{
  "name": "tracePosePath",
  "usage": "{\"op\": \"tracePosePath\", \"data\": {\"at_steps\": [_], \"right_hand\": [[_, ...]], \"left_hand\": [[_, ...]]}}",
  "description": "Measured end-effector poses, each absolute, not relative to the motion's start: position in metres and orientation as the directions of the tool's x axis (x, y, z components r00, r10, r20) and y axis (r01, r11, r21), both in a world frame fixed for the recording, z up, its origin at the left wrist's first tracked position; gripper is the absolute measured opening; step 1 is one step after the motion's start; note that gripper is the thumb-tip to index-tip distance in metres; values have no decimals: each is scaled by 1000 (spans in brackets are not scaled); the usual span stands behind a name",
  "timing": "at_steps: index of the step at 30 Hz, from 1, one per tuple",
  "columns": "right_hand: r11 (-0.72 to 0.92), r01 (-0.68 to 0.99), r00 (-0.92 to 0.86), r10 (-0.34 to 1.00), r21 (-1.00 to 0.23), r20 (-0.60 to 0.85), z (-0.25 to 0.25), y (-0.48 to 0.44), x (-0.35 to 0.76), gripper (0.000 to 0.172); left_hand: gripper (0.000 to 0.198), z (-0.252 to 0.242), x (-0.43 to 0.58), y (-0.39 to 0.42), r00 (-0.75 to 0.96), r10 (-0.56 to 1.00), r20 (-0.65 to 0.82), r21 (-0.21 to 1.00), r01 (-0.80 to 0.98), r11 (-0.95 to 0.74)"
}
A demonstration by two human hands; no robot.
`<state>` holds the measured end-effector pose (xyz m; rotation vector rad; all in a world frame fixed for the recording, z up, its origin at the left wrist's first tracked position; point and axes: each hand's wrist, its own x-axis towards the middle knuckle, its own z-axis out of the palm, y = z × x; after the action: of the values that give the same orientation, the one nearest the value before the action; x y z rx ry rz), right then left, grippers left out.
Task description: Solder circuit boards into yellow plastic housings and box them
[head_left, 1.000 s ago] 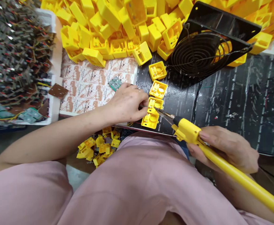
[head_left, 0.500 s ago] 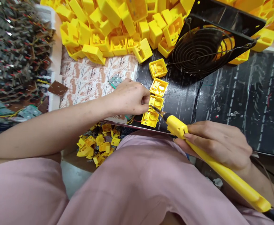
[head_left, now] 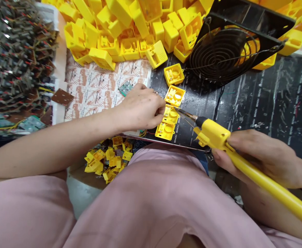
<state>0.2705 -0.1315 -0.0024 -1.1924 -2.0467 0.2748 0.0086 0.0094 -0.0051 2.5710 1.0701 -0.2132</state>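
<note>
My right hand (head_left: 264,158) is wrapped round a yellow soldering iron (head_left: 215,132) with a black collar and a metal tip. Thin wire shows alongside the tip, which points left at the right edge of a small open yellow plastic case (head_left: 172,114). At that case's left side, my left hand (head_left: 147,106) is closed in a pinch; its fingertips and whatever they hold are hidden. Another open case (head_left: 164,131) lies just nearer to me, with a red wire at its left. Farther away in the same row are two more open cases, one (head_left: 175,95) beside the pinched fingers.
A black fan (head_left: 218,55) with a wire guard stands at the back right. Piled yellow cases (head_left: 130,20) fill the back. Circuit boards (head_left: 24,62) crowd the left; a green board (head_left: 126,88) lies behind my left hand. Below the bench edge sits a box of yellow pieces (head_left: 109,158).
My right hand and the soldering iron have moved right, drawing the tip from the case's inside toward its right edge. My left hand stays almost in place.
</note>
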Motion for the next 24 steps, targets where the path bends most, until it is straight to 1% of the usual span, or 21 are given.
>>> {"op": "tracePosePath", "data": {"at_steps": [2, 3, 4, 5, 7, 9, 10, 12, 14, 15, 17, 19, 24], "right_hand": [[585, 665, -262, 765, -465, 588, -11, -135, 274, 60], [573, 692, -226, 750, -440, 621, -15, -138, 276, 71], [543, 723, -183, 747, -427, 640, -18, -140, 277, 76], [506, 747, -138, 753, -431, 644, -21, -142, 277, 77], [458, 754, -72, 771, -472, 633, -23, -145, 275, 73], [459, 720, -75, 797, -521, 600, -23, -143, 271, 70], [457, 699, -84, 816, -550, 572, -22, -141, 268, 66], [491, 640, -114, 822, -591, 558, -22, -135, 264, 50], [556, 596, -155, 788, -580, 596, -23, -129, 261, 36], [584, 586, -173, 767, -562, 617, -24, -127, 260, 32], [601, 597, -200, 753, -532, 627, -25, -124, 260, 32], [587, 620, -216, 766, -521, 605, -25, -123, 259, 33], [631, 637, -297, 731, -443, 614, -19, -118, 254, 30]], "left_hand": [[24, -5, 4, 8, 710, 667, -224, 242, 704, -668], [25, -5, 2, 7, 706, 675, -216, 246, 708, -662], [26, -5, 1, 7, 698, 684, -214, 257, 716, -649], [25, -5, 0, 8, 687, 694, -216, 274, 724, -633], [25, -6, 0, 9, 666, 714, -214, 306, 740, -599], [25, -7, 2, 10, 647, 735, -204, 315, 754, -576], [24, -7, 3, 10, 638, 743, -205, 310, 762, -569], [23, -8, 7, 10, 624, 749, -222, 295, 775, -558], [22, -7, 11, 9, 614, 753, -238, 281, 786, -551], [22, -7, 12, 8, 609, 756, -240, 272, 790, -550], [22, -7, 12, 7, 603, 764, -231, 252, 795, -551], [22, -7, 12, 7, 605, 765, -221, 243, 794, -558], [20, -10, 12, 10, 626, 750, -214, 276, 775, -568]]}}
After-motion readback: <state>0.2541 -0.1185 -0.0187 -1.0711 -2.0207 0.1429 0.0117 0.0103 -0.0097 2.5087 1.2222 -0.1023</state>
